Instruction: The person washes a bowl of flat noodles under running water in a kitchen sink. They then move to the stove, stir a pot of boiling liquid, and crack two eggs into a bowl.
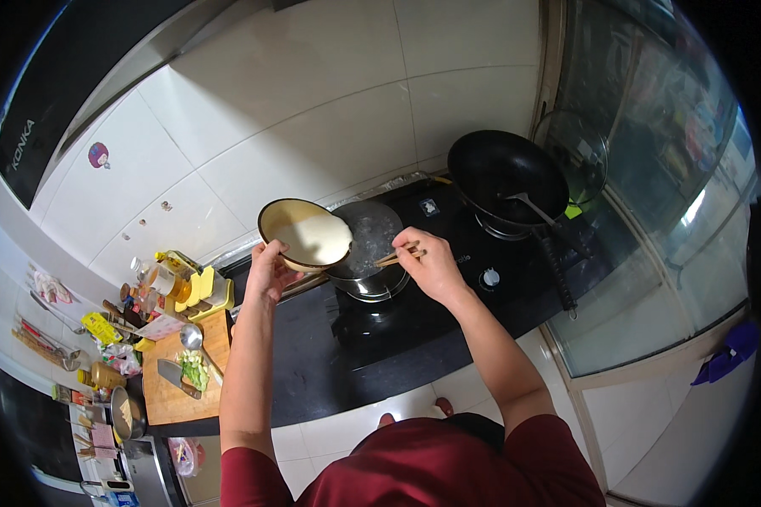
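Head view: a steel pot (372, 287) sits on a black gas stove (423, 329). To its right I see a black wok (495, 165), with a glass lid (588, 152) leaning upright beyond. Left of the pot are an oil bottle (167, 281) and a yellow spice box (205, 294); nearer the person, also left, lies a wooden cutting board (165, 410). The tilted bowl (289, 216) overhangs the pot's left rim, hiding part of it.

The pot holds bubbling water; the bowl, thick white liquid (321, 239); the wok, a spatula (528, 204). The board carries a knife (174, 373), a ladle (192, 338) and chopped greens (193, 372).

Left of the pot, the left hand (271, 270) grips the bowl's near side, its fingers partly hidden. At the pot's right, the right hand (431, 266) has its fingers closed around wooden chopsticks (391, 258), angled over the water. Whether their tips touch it, I cannot tell.
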Available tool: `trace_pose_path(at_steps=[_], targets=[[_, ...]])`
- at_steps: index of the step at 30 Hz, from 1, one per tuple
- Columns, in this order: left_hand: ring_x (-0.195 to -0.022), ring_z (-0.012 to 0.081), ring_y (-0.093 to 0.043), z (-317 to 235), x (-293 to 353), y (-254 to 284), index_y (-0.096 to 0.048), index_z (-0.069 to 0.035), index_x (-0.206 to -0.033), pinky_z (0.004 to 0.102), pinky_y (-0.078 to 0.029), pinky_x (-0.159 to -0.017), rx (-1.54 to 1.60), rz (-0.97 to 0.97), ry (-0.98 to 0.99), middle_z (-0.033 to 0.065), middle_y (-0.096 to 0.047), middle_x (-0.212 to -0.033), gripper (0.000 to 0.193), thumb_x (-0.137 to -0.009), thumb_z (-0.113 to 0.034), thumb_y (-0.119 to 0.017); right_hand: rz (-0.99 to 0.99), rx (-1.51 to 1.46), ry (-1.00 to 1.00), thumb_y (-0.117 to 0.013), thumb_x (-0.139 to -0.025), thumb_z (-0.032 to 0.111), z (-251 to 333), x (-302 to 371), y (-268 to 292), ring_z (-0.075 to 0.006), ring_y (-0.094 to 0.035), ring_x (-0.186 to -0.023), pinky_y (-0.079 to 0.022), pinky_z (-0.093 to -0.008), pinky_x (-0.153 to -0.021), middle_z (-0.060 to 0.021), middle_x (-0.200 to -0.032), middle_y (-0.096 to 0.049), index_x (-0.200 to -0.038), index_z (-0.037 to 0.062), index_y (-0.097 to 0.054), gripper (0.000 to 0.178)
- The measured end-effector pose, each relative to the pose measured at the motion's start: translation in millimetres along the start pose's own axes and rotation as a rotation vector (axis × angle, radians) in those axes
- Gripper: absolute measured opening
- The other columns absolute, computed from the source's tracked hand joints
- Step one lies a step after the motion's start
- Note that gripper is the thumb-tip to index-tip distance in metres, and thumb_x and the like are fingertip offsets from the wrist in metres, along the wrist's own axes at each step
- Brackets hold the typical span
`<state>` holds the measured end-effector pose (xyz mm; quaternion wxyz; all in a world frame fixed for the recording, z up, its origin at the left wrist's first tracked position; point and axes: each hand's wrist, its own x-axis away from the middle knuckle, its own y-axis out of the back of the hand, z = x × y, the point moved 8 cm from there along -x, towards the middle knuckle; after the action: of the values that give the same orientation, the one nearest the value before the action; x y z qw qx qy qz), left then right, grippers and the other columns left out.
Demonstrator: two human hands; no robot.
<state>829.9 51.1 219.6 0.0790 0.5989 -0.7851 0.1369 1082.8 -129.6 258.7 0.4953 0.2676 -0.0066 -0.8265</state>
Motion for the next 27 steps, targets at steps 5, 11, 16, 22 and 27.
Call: trace_pose_path(at_steps=[5,11,16,22,27], targets=[[-0.091,0.0270,-0.057,-7.5,-0.6,-8.4,-0.039,-0.014,-0.116,0.0428,-0.053,-0.073,-0.047,0.009,-0.008,0.0134,-0.052,-0.105,0.052,-0.074,-0.028,-0.065,0.056,0.087,0.099,-0.063,-0.083,0.005,0.0,-1.0,-15.0,-0.0299,-0.064,-0.073,-0.050,-0.0349,-0.067,-0.0135,-0.081,-0.063,-0.090,0.0026,-0.063,0.008],[-0.079,0.0209,-0.059,-21.2,2.1,-12.4,-0.036,-0.011,-0.116,0.0386,-0.052,-0.067,-0.071,-0.005,-0.061,0.0107,-0.054,-0.096,0.054,-0.072,-0.022,-0.065,0.031,0.039,0.079,-0.064,-0.083,0.006,2.7,-2.8,-8.7,-0.0280,-0.064,-0.072,-0.050,-0.0347,-0.064,-0.0135,-0.080,-0.063,-0.087,0.0026,-0.062,0.006],[-0.084,0.0210,-0.057,-26.6,0.5,-15.9,-0.036,-0.010,-0.118,0.0422,-0.051,-0.071,-0.112,-0.015,-0.081,0.0106,-0.054,-0.099,0.056,-0.072,-0.022,-0.065,-0.016,0.063,0.101,-0.063,-0.084,0.004,-12.7,-12.7,-11.4,-0.0197,-0.063,-0.070,-0.049,-0.0302,-0.063,-0.0104,-0.077,-0.062,-0.088,0.0022,-0.059,0.006],[-0.090,0.0237,-0.056,-22.3,-4.9,-14.1,-0.034,-0.010,-0.121,0.0468,-0.050,-0.076,-0.121,-0.006,-0.077,0.0123,-0.053,-0.102,0.060,-0.071,-0.022,-0.065,0.055,-0.094,0.105,-0.063,-0.083,0.005,-5.5,-9.5,-21.4,-0.0292,-0.064,-0.075,-0.050,-0.0359,-0.066,-0.0137,-0.081,-0.062,-0.088,0.0024,-0.060,0.007],[-0.093,0.0259,-0.056,-25.3,-5.7,-15.8,-0.032,-0.009,-0.124,0.0488,-0.049,-0.077,-0.157,-0.006,-0.103,0.0140,-0.053,-0.104,0.064,-0.070,-0.022,-0.065,0.014,0.109,0.122,-0.063,-0.083,0.007,-6.3,-12.9,-15.9,-0.0309,-0.063,-0.073,-0.049,-0.0366,-0.065,-0.0144,-0.080,-0.062,-0.084,0.0019,-0.061,0.006]])
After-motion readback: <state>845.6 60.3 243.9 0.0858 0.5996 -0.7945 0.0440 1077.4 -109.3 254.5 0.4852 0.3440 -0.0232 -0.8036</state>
